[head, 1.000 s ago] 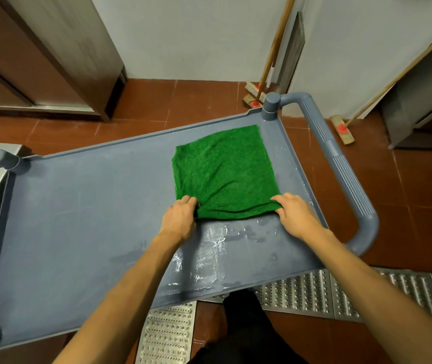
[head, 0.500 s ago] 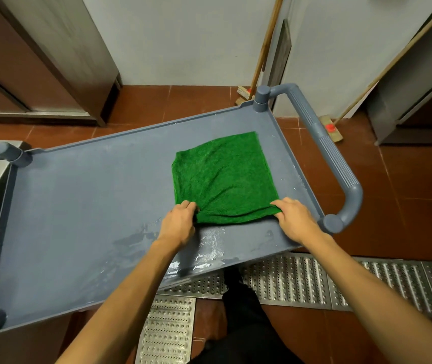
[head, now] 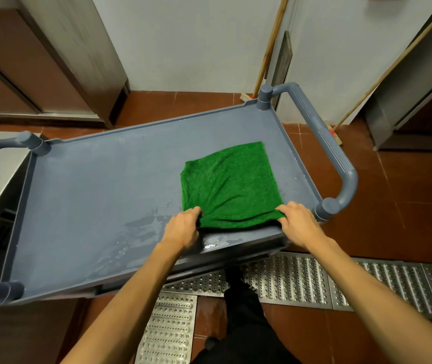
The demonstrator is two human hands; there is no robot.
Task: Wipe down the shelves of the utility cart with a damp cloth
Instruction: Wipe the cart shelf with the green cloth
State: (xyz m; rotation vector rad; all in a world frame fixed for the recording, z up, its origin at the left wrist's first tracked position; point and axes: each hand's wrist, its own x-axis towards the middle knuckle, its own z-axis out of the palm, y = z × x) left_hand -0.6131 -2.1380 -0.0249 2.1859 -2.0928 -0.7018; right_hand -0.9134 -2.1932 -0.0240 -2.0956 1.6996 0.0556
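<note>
Head view — left hand [head: 182,228], right hand [head: 299,222], both tight on green cloth [head: 229,185] — flat on cart shelf [head: 91,200]

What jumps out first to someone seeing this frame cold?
The bright green cloth stands out, spread flat on the right end of the grey-blue cart's top shelf. The left hand and right hand each pinch one of its near corners at the shelf's near edge. Just left of the left hand, wet streaks shine on the shelf.
</note>
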